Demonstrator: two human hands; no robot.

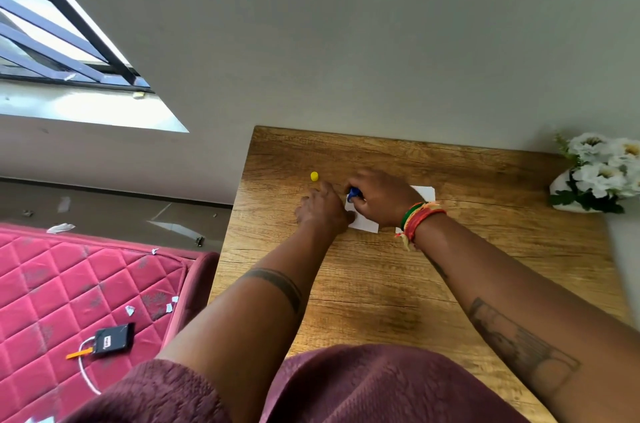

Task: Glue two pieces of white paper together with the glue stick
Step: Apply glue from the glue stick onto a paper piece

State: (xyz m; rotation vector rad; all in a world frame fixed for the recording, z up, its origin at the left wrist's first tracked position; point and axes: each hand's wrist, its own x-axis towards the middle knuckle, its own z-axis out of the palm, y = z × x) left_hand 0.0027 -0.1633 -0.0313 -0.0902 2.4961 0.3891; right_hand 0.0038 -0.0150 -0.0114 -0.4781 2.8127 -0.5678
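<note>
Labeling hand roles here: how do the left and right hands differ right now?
The right hand grips the blue glue stick over the white paper; the left hand holds no tool and rests flat at the paper's left edge. The right wrist wears coloured bracelets; the left wrist is bare. Both are over the wooden table, close together at the paper.

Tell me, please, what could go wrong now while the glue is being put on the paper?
The left hand pins only one edge of the white paper, so strokes from the glue stick in the right hand might crease or shift it. Glue may also run past the edge onto the wooden table. The yellow cap lies loose and might roll off.
</note>
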